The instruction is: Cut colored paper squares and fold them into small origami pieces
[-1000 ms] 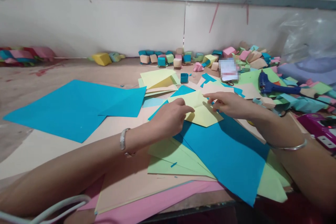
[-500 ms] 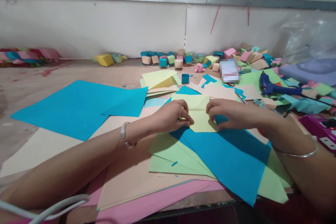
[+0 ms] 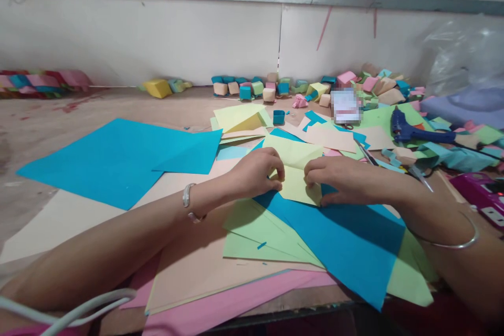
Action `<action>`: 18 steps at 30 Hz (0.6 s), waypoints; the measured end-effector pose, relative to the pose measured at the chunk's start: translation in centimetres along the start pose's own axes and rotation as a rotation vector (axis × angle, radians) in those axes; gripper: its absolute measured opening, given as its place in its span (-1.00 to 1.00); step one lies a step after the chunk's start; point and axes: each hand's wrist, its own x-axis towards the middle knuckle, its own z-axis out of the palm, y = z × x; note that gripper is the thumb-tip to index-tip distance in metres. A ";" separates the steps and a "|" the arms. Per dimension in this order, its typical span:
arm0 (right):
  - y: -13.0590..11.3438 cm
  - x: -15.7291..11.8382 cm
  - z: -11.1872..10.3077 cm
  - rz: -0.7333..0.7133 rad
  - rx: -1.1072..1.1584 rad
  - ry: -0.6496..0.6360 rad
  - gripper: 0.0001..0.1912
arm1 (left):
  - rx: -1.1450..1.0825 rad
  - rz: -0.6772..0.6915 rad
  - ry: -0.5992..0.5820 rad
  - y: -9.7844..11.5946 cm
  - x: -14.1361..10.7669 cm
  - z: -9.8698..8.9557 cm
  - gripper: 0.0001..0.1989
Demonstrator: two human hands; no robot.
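Your left hand (image 3: 258, 170) and right hand (image 3: 340, 181) meet over a pale yellow sheet of paper (image 3: 293, 168) near the middle of the surface (image 3: 118, 105). Your left hand is curled, its fingers pressed together and pinching the sheet's left edge. Your right hand lies flatter, fingertips pressing the sheet's right edge down, thumb tucked near its lower corner. The yellow sheet is partly folded, with a crease running across it, and it rests on a large blue sheet (image 3: 346, 241) that reaches toward the near edge of the surface. Under that lie light green sheets (image 3: 260, 236), then peach paper (image 3: 189, 273) and pink paper (image 3: 224, 307). You wear a silver bangle (image 3: 188, 203) on your left wrist. Another big blue sheet (image 3: 114, 160) lies well apart to the left. To the right, a blue glue gun (image 3: 413, 131) sits among scraps. A row of small folded paper cubes (image 3: 255, 88) lines the wall.
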 end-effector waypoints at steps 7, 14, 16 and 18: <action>0.1 0.1 0.1 -0.076 -0.018 0.078 -0.82 | -0.041 0.011 -0.007 -0.2 0.0 0.2 -0.93; 0.2 0.6 0.2 -0.195 -0.065 0.215 -0.67 | -0.027 0.010 0.011 -0.7 0.2 0.8 -0.74; 0.0 0.6 0.1 -0.231 -0.053 0.243 -0.65 | -0.025 0.020 0.006 -0.8 0.2 0.8 -0.75; 0.1 0.5 0.1 -0.256 -0.033 0.245 -0.67 | -0.024 0.031 0.002 -0.8 0.2 0.7 -0.74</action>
